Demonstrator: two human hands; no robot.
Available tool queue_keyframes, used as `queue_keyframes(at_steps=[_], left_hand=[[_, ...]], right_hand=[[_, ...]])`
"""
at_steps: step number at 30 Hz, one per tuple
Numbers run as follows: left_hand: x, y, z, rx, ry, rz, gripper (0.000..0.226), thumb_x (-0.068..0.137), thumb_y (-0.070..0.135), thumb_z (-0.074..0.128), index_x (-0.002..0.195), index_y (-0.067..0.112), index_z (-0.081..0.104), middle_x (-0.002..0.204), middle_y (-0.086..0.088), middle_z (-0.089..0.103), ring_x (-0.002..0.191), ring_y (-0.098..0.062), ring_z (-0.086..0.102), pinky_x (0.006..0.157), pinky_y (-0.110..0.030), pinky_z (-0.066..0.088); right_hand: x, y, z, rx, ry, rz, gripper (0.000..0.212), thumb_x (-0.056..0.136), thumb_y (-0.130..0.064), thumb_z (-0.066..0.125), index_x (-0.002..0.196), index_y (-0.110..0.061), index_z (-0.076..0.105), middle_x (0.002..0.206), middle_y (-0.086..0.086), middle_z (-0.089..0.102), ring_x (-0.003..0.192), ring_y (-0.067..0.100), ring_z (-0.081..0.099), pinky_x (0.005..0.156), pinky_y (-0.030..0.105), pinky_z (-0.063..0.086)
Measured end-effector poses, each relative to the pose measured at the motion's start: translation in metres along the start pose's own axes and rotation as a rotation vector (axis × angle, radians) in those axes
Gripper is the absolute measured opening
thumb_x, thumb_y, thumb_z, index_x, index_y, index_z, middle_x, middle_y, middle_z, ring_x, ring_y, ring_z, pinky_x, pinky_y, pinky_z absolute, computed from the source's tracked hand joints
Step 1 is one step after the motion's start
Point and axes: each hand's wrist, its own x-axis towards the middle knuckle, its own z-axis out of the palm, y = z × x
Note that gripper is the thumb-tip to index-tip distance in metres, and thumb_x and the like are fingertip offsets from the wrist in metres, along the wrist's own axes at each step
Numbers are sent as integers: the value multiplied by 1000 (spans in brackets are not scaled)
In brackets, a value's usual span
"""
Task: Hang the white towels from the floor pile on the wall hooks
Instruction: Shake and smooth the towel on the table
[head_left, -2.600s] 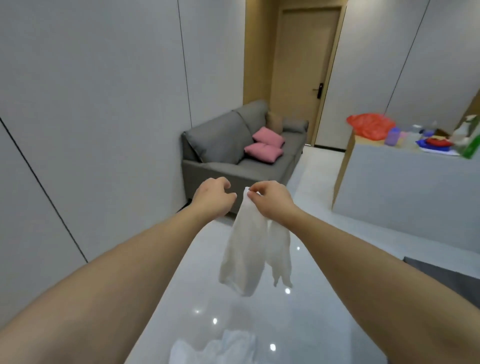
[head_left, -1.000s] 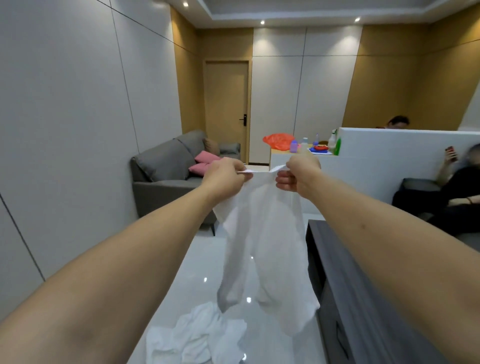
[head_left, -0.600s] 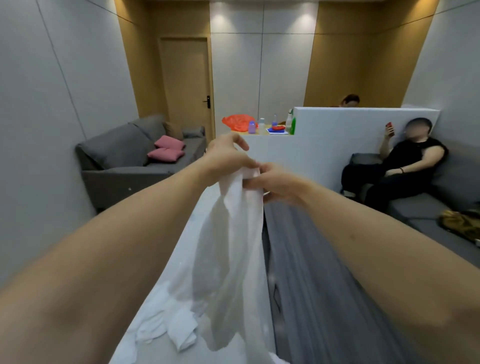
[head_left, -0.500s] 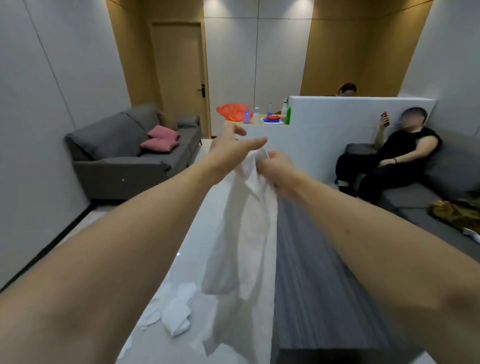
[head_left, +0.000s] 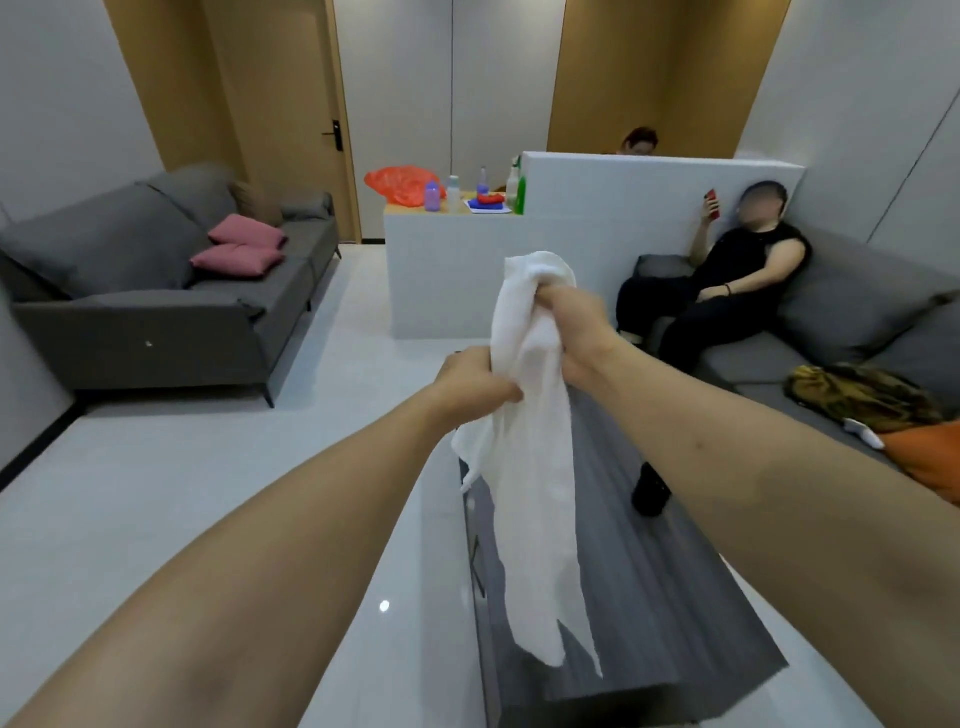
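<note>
Room: grey sofa (head_left: 156, 291) at ten o'clock; we see no hooks.
Grip: our left hand (head_left: 470, 384) and right hand (head_left: 571, 317) clutch one towel (head_left: 535, 467).
Progress: hanging not yet done.

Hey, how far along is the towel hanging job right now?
Nothing looks hung: no wall hooks are in view. In hand: the right hand grips the top of one white cloth towel, and the left hand holds it lower down. Left: finding a hook and hanging it.
</note>
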Motion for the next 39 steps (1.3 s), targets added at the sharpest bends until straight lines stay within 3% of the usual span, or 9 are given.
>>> queue_keyframes(at_steps=[3,6,11,16,20,27,31,34,39], left_hand=[[36,-9,3,103,-28,-2,16,91,22,60,102,13,69,101,-1,67,97,-22,62,85,-33,52],[73,-14,-8,17,104,-11,20,96,26,52,90,16,68,86,-2,71,89,-23,66,86,-37,55],[123,4,-34,36,302,57,22,100,31,40,89,18,55,88,-5,63,84,-28,58,79,-39,51],[154,8,-41,-8,376,43,21,100,27,36,91,15,50,86,-5,56,76,-26,50,66,-36,44],[171,3,-41,-5,420,17,21,101,26,40,92,13,53,85,0,53,79,-24,50,69,-33,41],[203,19,-52,205,33,-39,55,70,68,74,63,16,58,64,3,54,61,-17,52,55,-27,40],[231,33,-43,602,-172,-167,42,63,39,91,89,13,70,91,-1,71,81,-21,69,70,-29,56],[262,42,-25,789,-10,-153,28,79,23,78,103,10,68,101,-7,65,97,-29,63,73,-29,49],[307,57,-16,663,400,-151,17,94,31,56,96,17,66,102,-12,63,93,-34,58,71,-34,45]], right_hand=[[29,-20,-10,72,43,-24,53,60,-26,79,107,-5,70,100,14,75,92,29,73,87,48,58],[57,-35,-22,29,23,-32,38,80,-16,68,115,-2,67,108,15,72,98,30,71,88,44,58],[98,-22,-35,-233,97,-17,31,86,-9,62,116,-4,66,105,11,71,92,27,71,72,37,59],[125,-6,-45,-154,-106,87,39,85,-29,78,115,-6,70,108,9,75,97,26,73,84,41,59],[152,-9,-59,-269,-154,178,36,83,-18,78,115,-2,69,105,10,75,94,24,74,84,39,59],[189,-32,-98,-621,-363,466,30,88,-17,67,114,-1,67,106,16,74,93,29,73,79,38,59],[224,-32,-108,-636,-299,367,27,86,-15,72,109,-1,67,101,18,74,92,33,73,85,46,58],[260,-29,-113,-533,-106,155,24,83,-10,71,105,0,66,92,16,71,77,30,70,71,38,59],[309,-56,-120,-430,50,-125,5,83,-15,67,81,-12,70,75,5,64,69,22,63,66,34,54]])
